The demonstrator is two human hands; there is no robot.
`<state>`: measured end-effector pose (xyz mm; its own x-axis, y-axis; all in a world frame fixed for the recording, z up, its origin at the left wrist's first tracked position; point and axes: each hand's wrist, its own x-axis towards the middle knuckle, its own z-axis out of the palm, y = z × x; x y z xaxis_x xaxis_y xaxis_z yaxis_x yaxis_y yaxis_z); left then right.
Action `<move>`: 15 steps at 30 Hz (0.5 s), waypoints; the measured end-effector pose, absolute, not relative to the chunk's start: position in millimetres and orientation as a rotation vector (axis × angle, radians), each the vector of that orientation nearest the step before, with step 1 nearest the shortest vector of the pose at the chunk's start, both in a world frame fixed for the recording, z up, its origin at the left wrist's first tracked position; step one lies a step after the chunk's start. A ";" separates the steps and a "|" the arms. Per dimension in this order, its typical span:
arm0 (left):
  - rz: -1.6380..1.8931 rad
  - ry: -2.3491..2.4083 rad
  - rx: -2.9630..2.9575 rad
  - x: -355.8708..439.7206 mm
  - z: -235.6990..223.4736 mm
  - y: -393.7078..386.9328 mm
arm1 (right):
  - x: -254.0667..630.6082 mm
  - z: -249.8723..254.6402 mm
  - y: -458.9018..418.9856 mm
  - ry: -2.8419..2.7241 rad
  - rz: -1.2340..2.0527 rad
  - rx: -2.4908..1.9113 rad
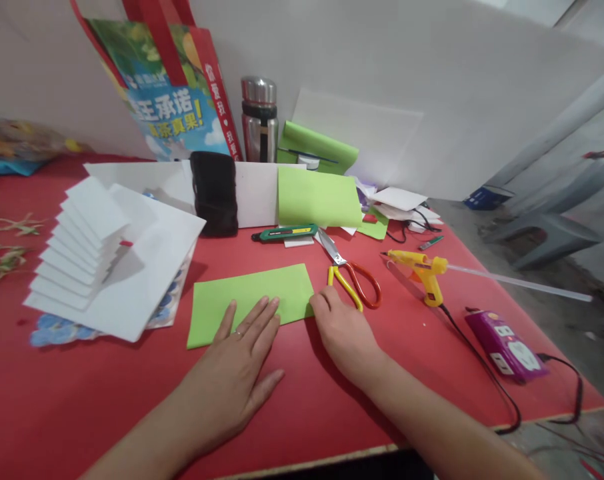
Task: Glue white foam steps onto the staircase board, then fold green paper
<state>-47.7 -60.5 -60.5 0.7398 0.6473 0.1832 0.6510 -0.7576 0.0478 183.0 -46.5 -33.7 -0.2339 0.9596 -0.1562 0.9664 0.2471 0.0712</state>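
Note:
A folded sheet of green paper (252, 290) lies flat on the red table (302, 407) in front of me. My left hand (247, 360) rests on it with fingers spread, and a ring shows on one finger. At the paper's right end, my right hand (339, 327) has its fingers curled and pressed together on the edge, pinching its near right corner. Scissors (355, 273) with one red and one yellow handle lie just beyond my right hand. Behind the paper is a green utility knife (287, 232).
A yellow glue gun (422, 267) with a long glue stick and a purple power strip (507, 347) stand right. Folded white paper (77, 253) lies left. Behind are a black case (215, 193), a green sheet (319, 197), a steel flask (259, 120) and a printed bag (172, 100).

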 end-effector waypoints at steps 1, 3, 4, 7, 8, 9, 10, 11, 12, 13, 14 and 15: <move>-0.277 -1.113 -2.929 -46.7 -60.6 -61.0 | 184.3 -34.1 -46.9 2.374 -0.057 1.812; -0.223 -1.190 -2.969 -41.4 -59.2 -63.1 | 187.3 -36.4 -47.5 2.419 -0.060 1.815; -0.191 -1.250 -2.983 -36.8 -57.9 -64.5 | 188.7 -38.1 -47.8 2.430 -0.065 1.831; -0.092 -1.495 -2.950 -18.0 -52.7 -69.2 | 190.7 -43.7 -48.0 2.440 -0.084 1.890; -0.062 -1.572 -2.918 -11.6 -51.0 -70.6 | 190.6 -45.4 -47.8 2.444 -0.095 1.902; -0.037 -1.627 -2.893 -6.1 -49.6 -71.8 | 190.4 -47.1 -47.3 2.451 -0.103 1.912; -0.019 -1.662 -2.874 -1.6 -48.4 -72.7 | 190.4 -48.7 -46.6 2.464 -0.110 1.920; -0.007 -1.682 -2.861 1.7 -47.5 -73.5 | 190.9 -50.2 -45.7 2.482 -0.116 1.928; 0.000 -1.691 -2.852 3.7 -47.0 -74.0 | 192.1 -51.5 -44.6 2.508 -0.120 1.942; 0.005 -1.695 -2.846 4.7 -46.7 -74.5 | 194.2 -52.5 -43.7 2.547 -0.125 1.962; 0.010 -1.698 -2.841 4.9 -46.6 -74.8 | 197.3 -53.1 -43.2 2.607 -0.132 1.986; 0.015 -1.702 -2.836 4.7 -46.8 -75.0 | 201.2 -53.0 -43.4 2.692 -0.139 2.006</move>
